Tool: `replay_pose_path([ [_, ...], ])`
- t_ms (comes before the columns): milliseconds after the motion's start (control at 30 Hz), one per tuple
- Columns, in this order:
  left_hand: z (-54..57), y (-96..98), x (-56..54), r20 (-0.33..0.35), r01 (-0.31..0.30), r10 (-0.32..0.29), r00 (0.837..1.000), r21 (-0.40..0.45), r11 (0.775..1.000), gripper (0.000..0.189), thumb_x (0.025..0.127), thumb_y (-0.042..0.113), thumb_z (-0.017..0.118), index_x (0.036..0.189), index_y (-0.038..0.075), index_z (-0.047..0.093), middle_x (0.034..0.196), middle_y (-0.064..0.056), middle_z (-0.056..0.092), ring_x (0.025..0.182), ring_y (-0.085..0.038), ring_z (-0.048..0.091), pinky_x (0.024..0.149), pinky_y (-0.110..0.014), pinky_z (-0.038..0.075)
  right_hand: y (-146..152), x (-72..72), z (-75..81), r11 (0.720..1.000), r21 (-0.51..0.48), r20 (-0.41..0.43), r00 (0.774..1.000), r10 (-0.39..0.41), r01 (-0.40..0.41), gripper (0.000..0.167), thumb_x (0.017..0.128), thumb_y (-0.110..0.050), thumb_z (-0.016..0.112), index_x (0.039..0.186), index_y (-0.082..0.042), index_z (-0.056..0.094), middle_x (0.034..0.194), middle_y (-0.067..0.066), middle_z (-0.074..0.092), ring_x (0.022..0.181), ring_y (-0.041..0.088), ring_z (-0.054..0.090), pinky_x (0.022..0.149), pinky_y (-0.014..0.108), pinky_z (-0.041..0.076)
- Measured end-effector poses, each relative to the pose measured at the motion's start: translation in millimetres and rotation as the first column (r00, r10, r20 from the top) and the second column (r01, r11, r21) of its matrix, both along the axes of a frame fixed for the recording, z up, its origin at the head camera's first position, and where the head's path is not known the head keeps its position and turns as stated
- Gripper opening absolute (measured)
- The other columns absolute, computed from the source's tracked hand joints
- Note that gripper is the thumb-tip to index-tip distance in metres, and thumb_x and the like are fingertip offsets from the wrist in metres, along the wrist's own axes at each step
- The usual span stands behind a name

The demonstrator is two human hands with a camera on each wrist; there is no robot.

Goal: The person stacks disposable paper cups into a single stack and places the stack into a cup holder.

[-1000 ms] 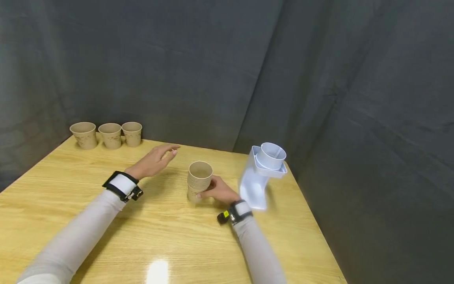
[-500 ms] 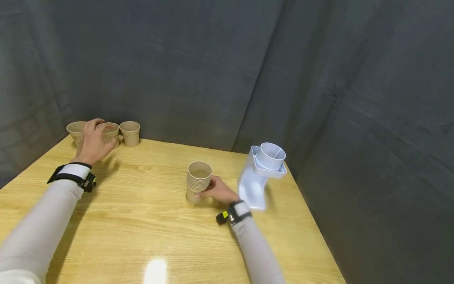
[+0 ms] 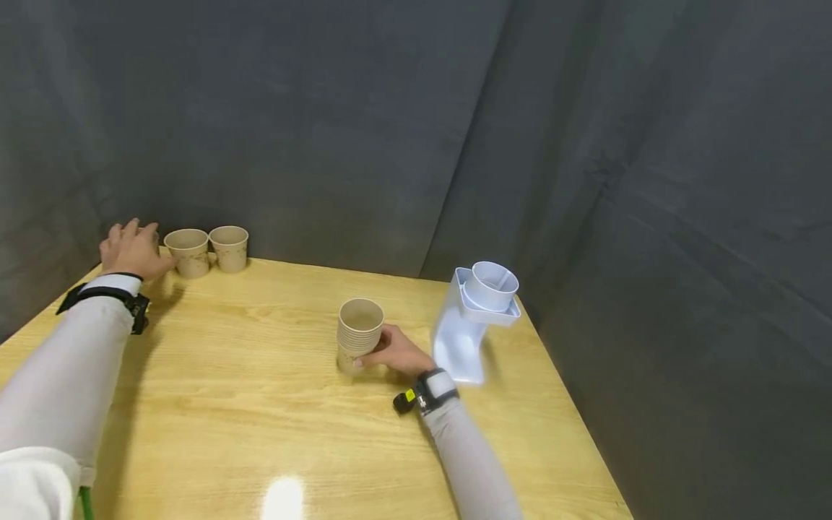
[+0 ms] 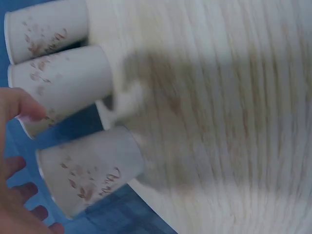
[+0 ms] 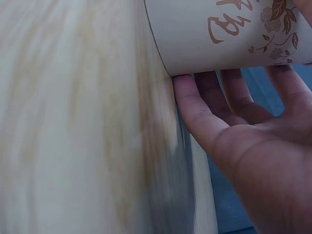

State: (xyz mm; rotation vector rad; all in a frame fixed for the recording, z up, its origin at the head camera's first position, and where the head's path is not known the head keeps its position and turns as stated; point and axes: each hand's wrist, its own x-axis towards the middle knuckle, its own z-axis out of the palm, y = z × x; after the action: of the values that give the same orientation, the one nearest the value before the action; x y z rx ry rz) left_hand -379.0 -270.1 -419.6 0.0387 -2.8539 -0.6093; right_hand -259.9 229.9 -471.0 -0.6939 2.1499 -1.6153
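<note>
Head: I have the left hand (image 3: 133,253) at the back-left of the table (image 3: 227,404), beside two upright cups (image 3: 188,256), and the right hand (image 3: 399,352) gripping a cup stack (image 3: 359,338) mid-table. Left wrist: end cup (image 4: 92,170) stands upright between thumb (image 4: 31,107) and wide-spread fingers (image 4: 25,190), this hand nearer; contact I can't tell. Right wrist: fingers curl against the stack's lowest cup.

Stacked cups (image 3: 352,341) matt paper; tabletop (image 3: 260,404) glossy wood; stand (image 3: 457,348) probably plastic.

A bluish-white stand (image 3: 460,347) rests on the wooden table (image 3: 260,404), with dark grey cloth (image 3: 292,130) hanging behind.
</note>
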Motion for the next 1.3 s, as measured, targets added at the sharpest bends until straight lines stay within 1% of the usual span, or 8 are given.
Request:
replay_pose_path([
  [133,-8.0,-8.6,2.0,0.068,0.01,-0.01,0.998,-0.01,1.0,0.092,0.083,0.033,0.062,0.151,-0.004,0.011,0.151,-0.038,0.003,0.135,-0.063,-0.004,0.105,-0.073,0.003,-0.7,2.7,-0.5,1.0,0.017,0.003,1.0,-0.002,0.002,0.06,0.077,-0.005,0.078,0.131,-0.016,0.056,0.129,0.005,0.063,0.117,0.018,0.06,0.104,0.034,0.044],
  [367,-14.8,-14.2,-3.3,0.067,0.008,-0.007,0.998,-0.024,1.0,0.092,0.084,0.031,0.059,0.152,0.0,0.005,0.15,-0.041,-0.002,0.135,-0.065,-0.011,0.106,-0.074,-0.001,-3.1,3.3,1.7,1.0,0.023,0.004,1.0,-0.004,0.004,0.062,0.077,-0.003,0.078,0.133,-0.014,0.055,0.131,0.007,0.061,0.117,0.015,0.06,0.104,0.032,0.044],
  [500,-16.8,-17.1,-5.3,0.114,0.022,-0.02,0.993,-0.013,1.0,0.091,0.086,0.029,0.056,0.152,0.001,0.002,0.149,-0.042,-0.005,0.134,-0.066,-0.016,0.106,-0.075,-0.005,-3.5,4.1,1.1,1.0,0.027,0.008,1.0,-0.008,0.007,0.062,0.077,-0.003,0.078,0.133,-0.015,0.055,0.131,0.006,0.061,0.117,0.016,0.059,0.104,0.033,0.044],
  [700,-18.3,-24.5,-4.1,0.166,0.049,-0.044,0.985,-0.03,0.998,0.087,0.088,0.034,0.054,0.152,-0.001,0.004,0.147,-0.043,0.002,0.131,-0.068,-0.006,0.103,-0.076,0.0,-4.8,4.0,-2.2,0.999,0.052,-0.009,1.0,-0.001,0.001,0.061,0.076,-0.007,0.079,0.131,-0.017,0.057,0.129,0.004,0.063,0.116,0.016,0.06,0.103,0.034,0.045],
  [833,-19.6,-28.3,-3.6,0.146,0.037,-0.03,0.989,-0.046,0.998,0.08,0.09,0.033,0.052,0.151,-0.002,0.012,0.141,-0.044,0.007,0.128,-0.068,0.0,0.101,-0.076,0.001,-7.7,3.5,-1.4,0.999,0.05,-0.02,1.0,0.01,-0.009,0.063,0.075,-0.008,0.079,0.132,-0.019,0.056,0.13,0.004,0.062,0.118,0.018,0.059,0.104,0.035,0.044],
  [967,-20.8,-31.7,-5.3,0.123,0.01,-0.006,0.992,-0.035,0.999,0.067,0.093,0.032,0.041,0.147,-0.001,0.02,0.138,-0.044,0.008,0.124,-0.068,0.008,0.097,-0.077,0.006,-12.3,4.4,5.1,0.998,0.057,-0.014,1.0,0.006,-0.006,0.063,0.075,-0.007,0.08,0.132,-0.02,0.056,0.13,0.002,0.062,0.117,0.016,0.059,0.104,0.034,0.044],
  [1100,-24.8,-31.3,-4.2,0.035,0.006,-0.005,0.999,-0.032,0.999,0.053,0.098,0.033,0.029,0.138,-0.003,0.031,0.135,-0.043,0.015,0.124,-0.064,0.015,0.097,-0.072,0.015,-15.5,1.4,4.4,0.998,0.06,-0.012,1.0,0.001,-0.001,0.062,0.075,-0.008,0.08,0.131,-0.021,0.057,0.129,0.001,0.063,0.117,0.015,0.059,0.104,0.034,0.044],
  [1300,-29.2,-28.5,0.8,-0.066,0.028,-0.03,0.997,-0.027,0.999,0.045,0.099,0.026,0.027,0.128,-0.007,0.037,0.129,-0.041,0.024,0.128,-0.055,0.015,0.103,-0.066,0.01,-17.8,-3.2,0.6,0.998,0.058,-0.021,1.0,0.001,0.0,0.062,0.075,-0.01,0.08,0.131,-0.02,0.057,0.129,0.001,0.063,0.117,0.016,0.059,0.105,0.035,0.043],
])
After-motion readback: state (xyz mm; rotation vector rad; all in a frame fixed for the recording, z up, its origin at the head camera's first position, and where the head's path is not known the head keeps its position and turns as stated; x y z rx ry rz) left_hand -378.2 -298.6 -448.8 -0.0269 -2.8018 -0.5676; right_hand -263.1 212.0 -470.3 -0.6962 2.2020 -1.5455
